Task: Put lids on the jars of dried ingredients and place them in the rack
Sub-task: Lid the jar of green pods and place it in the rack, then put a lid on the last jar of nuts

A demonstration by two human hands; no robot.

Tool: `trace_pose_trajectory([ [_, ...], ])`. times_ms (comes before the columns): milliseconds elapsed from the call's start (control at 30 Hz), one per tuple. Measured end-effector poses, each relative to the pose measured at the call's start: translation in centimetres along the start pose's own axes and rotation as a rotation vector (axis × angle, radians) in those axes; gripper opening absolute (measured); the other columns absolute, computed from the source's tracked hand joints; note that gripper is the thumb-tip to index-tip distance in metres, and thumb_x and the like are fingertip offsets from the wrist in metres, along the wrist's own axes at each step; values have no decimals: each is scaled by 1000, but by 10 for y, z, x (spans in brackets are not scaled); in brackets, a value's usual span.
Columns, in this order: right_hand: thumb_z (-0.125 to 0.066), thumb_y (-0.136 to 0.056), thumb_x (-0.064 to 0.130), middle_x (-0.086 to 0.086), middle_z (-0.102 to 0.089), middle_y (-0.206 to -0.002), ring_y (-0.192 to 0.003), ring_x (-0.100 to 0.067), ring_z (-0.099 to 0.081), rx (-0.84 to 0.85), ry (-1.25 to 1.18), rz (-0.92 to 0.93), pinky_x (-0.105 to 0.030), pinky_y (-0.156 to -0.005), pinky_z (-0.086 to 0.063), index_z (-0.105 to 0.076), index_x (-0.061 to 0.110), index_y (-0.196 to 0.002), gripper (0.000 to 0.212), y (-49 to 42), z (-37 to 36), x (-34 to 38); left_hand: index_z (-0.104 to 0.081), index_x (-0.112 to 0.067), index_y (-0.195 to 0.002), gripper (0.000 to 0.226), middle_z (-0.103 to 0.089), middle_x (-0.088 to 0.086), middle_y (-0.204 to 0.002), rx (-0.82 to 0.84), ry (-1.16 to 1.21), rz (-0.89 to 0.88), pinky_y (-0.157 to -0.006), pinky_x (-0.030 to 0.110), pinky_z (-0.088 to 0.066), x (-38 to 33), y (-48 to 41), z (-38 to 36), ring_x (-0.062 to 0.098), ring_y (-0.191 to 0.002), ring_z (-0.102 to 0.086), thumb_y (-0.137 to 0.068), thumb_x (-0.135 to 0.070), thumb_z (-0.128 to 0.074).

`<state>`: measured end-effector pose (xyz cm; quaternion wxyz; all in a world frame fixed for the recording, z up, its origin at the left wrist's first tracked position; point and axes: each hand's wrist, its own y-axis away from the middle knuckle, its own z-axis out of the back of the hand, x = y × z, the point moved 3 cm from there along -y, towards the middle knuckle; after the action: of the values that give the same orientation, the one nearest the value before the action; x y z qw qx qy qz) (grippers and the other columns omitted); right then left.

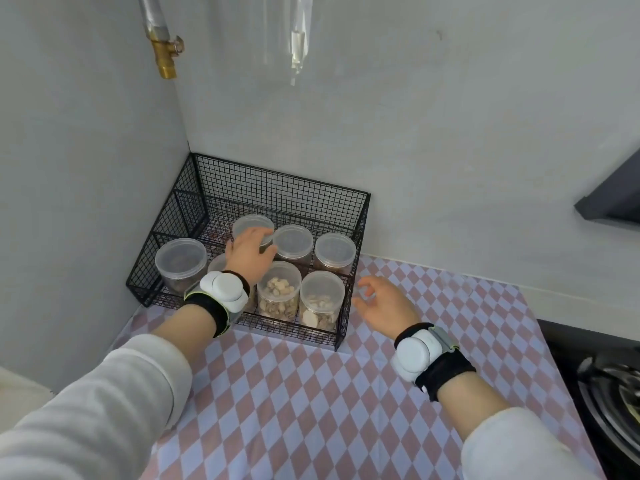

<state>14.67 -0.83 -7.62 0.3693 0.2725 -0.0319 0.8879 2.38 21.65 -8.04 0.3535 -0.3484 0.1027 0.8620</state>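
The fingers (257, 233) of the left hand (251, 252) are curled over the clear lid of a jar (252, 224) in the back row of the rack (277, 176), thumb against its right side, so this hand has hold of the jar's top; whether the jar stands on the rack's floor or is lifted I cannot tell. The right hand (384, 303) holds nothing, its fingers loosely spread, just beside the rack's front right corner and above the checked cloth (294, 393) that covers the worktop. In the rack, two more lidded jars (292, 241) stand right of the held one in the back row. The front row has one jar at its left end (180, 259), one mostly hidden behind the left wrist, and two on the right showing pale dried pieces (278, 289). Each wrist wears a black band with a white device (225, 291). The rack sits in the wall corner; a brass valve (166, 58) hangs high above it, and a stove burner (611, 393) lies well to its right.
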Motion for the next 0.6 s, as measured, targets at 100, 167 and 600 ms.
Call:
trace_pose_trajectory([
  [100, -52, -91, 31, -5, -54, -126, -111, -21, -54, 17, -2, -18, -34, -93, -45, -46, 16, -130, 42, 4, 6, -23, -52, -21, -124, 31, -48, 5, -138, 16, 67, -54, -115, 51, -18, -25, 11, -10, 25, -134, -34, -93, -23, -48],
  [167, -51, -91, 30, -6, -53, -127, -112, -21, -54, 25, -11, -40, -33, -93, -44, -46, 15, -130, 42, 5, 10, -42, -52, -19, -126, 33, -50, 6, -137, 38, 84, -90, -114, 50, -22, -42, 18, -20, 25, -133, -36, -93, -21, -48],
  [600, -47, -93, 23, -11, -43, -143, -127, -30, -45, 146, 199, -202, -40, -103, -41, -46, 8, -133, 43, -51, 41, -208, -47, -16, -130, 36, -55, 2, -129, 148, 220, -179, -101, 26, -40, -143, 49, -101, 14, -117, -51, -93, -13, -48],
])
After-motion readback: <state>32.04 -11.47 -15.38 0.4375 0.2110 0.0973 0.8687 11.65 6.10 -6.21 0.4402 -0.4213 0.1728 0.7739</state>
